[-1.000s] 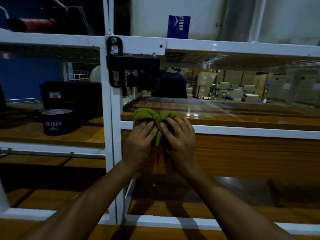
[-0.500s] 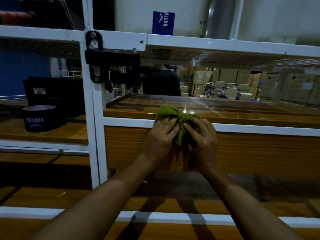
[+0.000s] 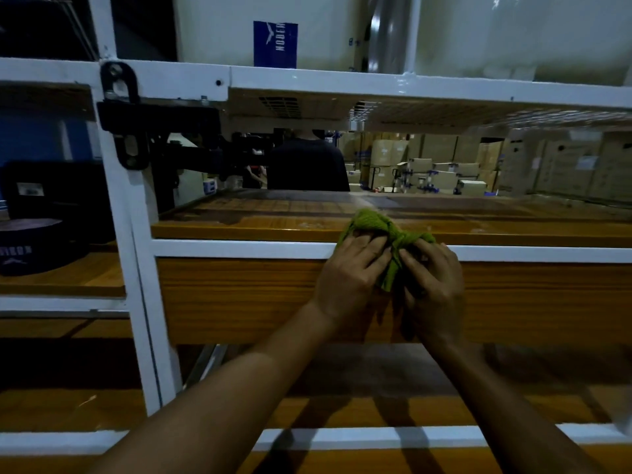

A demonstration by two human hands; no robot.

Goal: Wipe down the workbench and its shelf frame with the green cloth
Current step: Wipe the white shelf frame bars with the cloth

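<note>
The green cloth (image 3: pixel 372 224) is bunched over the white horizontal rail (image 3: pixel 239 249) of the shelf frame, lapping onto the wooden shelf board (image 3: pixel 246 227) behind it. My left hand (image 3: pixel 352 271) presses the cloth's left part against the rail. My right hand (image 3: pixel 432 278) grips its right part, and a tail of cloth hangs down between the two hands. Both hands lie side by side, fingers curled over the fabric. A wooden panel (image 3: pixel 232 299) runs below the rail.
A white upright post (image 3: pixel 136 268) stands left of my hands with a black bracket (image 3: pixel 126 131) bolted to it. A dark round tin (image 3: pixel 34 244) sits on the left shelf. A person in dark clothes (image 3: pixel 307 165) and stacked cartons (image 3: pixel 444 165) are beyond the shelf.
Both hands have slid the cloth to the right along the white rail, away from the upright post. The grip on the cloth is unchanged.
</note>
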